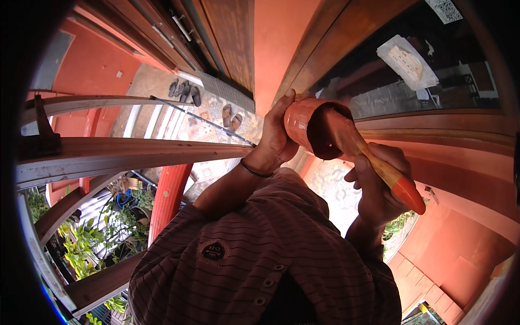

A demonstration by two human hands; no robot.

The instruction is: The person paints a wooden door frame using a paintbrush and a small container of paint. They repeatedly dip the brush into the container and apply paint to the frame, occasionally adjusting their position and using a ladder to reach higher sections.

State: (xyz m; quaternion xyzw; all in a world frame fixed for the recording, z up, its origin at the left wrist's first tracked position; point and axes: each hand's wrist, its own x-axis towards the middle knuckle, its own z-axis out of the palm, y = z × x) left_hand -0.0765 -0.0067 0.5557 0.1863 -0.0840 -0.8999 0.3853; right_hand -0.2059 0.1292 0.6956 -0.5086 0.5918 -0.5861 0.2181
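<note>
In front of my chest, my left hand (278, 130) is wrapped round a paint-covered, orange-red pot (301, 120). The pot is tipped, with its dark mouth facing right. My right hand (379, 181) grips the wooden handle of a paintbrush (387, 172), whose end is dipped in red-orange. The brush's head reaches into the pot's mouth, so its bristles are mostly hidden. Whether they touch the paint inside I cannot tell. A dark band circles my left wrist.
A wood-framed dark window (401, 81) with a pale paper stuck on it stands at the right, beside an orange wall (273, 43). Brown beams (130, 150) cross at left, above potted plants (141, 211). Several sandals (187, 93) lie on the tiled floor (203, 127) below.
</note>
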